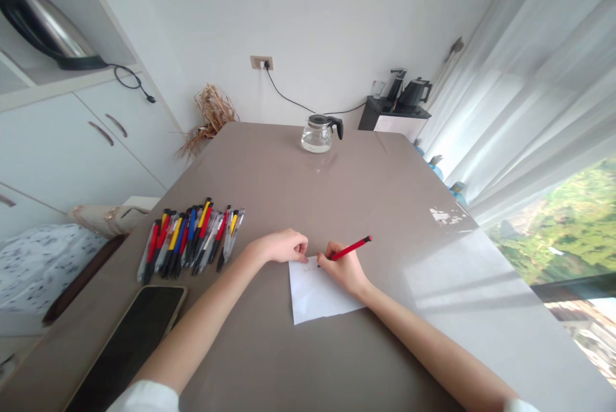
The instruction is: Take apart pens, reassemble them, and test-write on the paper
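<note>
A red pen (pixel 352 248) with a black end is held by my right hand (pixel 342 269), its tip down on a white sheet of paper (pixel 312 300). A few small, faint marks show near the top of the sheet, too small to read. My left hand (pixel 285 246) is closed with its fingers curled, and its fingertips press the sheet's top left edge against the table. Left of my left forearm lies a spread of pens (pixel 187 239) in red, yellow, blue, black and clear.
A phone (pixel 129 341) lies at the near left of the brown table (pixel 385 187). At the far side stands a glass pot (pixel 317 136) with some clear liquid. Behind it are a dark kettle (pixel 414 92) on a low stand and a wall socket (pixel 261 63). White curtains (pixel 529 65) hang at right.
</note>
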`<state>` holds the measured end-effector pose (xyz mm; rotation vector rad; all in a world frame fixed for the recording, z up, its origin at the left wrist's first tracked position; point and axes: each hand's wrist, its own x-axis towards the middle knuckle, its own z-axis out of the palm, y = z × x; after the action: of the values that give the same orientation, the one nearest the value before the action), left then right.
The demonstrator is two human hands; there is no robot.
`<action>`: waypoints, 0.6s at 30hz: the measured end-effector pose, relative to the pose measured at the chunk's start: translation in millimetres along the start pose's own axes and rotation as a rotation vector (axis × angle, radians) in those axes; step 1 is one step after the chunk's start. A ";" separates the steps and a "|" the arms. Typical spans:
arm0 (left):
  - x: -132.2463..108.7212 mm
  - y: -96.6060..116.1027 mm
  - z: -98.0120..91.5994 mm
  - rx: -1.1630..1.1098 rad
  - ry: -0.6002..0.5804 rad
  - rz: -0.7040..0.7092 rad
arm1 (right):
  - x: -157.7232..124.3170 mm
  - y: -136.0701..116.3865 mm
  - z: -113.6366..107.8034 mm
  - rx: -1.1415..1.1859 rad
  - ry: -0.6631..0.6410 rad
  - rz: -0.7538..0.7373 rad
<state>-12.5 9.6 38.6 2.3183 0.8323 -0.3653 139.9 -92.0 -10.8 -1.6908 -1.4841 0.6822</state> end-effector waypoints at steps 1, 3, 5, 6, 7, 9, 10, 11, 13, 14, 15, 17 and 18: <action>0.1 -0.4 0.0 -0.002 -0.002 0.005 | 0.5 0.9 0.2 0.002 0.002 0.001; -0.1 -0.8 -0.3 -0.002 -0.007 0.011 | 0.9 1.7 0.4 0.004 0.007 0.005; -0.5 -0.4 -0.6 -0.001 -0.009 0.010 | 0.7 1.7 0.4 0.005 0.008 0.008; -0.7 0.0 -0.7 -0.001 -0.009 0.008 | 0.5 1.6 0.2 0.008 0.008 0.007; -0.9 0.4 -0.7 0.000 -0.007 0.004 | 0.3 1.4 0.1 0.011 0.007 0.005; -1.2 1.4 -0.4 0.004 0.004 -0.007 | 0.0 0.9 -0.1 0.012 0.005 0.003; -1.2 2.0 0.0 0.007 0.011 -0.013 | 0.0 0.7 -0.2 0.010 0.004 0.003; -1.2 2.5 0.4 0.010 0.018 -0.019 | 0.0 0.4 -0.1 0.008 0.003 0.004; -1.1 3.5 1.4 0.016 0.030 -0.032 | 0.3 0.0 0.1 0.004 0.000 0.004; -1.0 4.0 1.8 0.018 0.035 -0.037 | 0.4 -0.1 0.2 0.003 0.000 0.002; -0.9 4.4 2.1 0.019 0.039 -0.041 | 0.5 -0.2 0.3 0.001 0.001 0.001; -0.9 5.3 2.3 0.020 0.045 -0.048 | 0.6 -0.4 0.2 -0.001 0.002 0.002; -1.0 5.8 2.3 0.019 0.046 -0.051 | 0.6 -0.4 0.2 -0.002 0.002 0.001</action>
<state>-9.6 4.2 40.1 2.3343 0.9156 -0.3441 139.7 -91.4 -10.5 -1.6933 -1.4827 0.6798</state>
